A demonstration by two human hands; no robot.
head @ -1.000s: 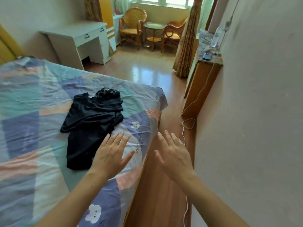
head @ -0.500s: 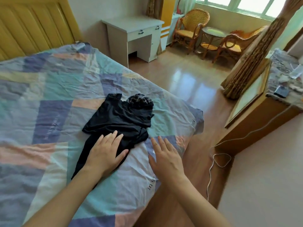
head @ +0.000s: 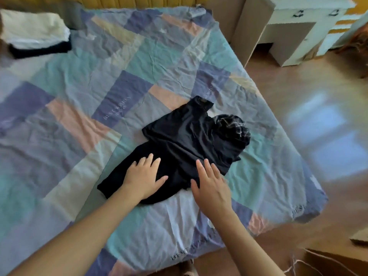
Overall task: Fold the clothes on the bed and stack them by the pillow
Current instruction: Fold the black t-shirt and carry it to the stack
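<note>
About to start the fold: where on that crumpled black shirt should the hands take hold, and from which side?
Judging by its pose, pinch the black shirt at its near hem, from the foot of the bed. That edge lies flat and free on the bedspread, just by the left hand and right hand; the far end is bunched against a plaid garment.

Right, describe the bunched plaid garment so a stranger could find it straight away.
Start at the patchwork bed cover and go to its right-hand edge, where a black T-shirt lies under both hands. The plaid garment sits bunched against the shirt's far right side. Unlike the plain, flat shirt, it is a rounded heap with pale check lines.
</note>
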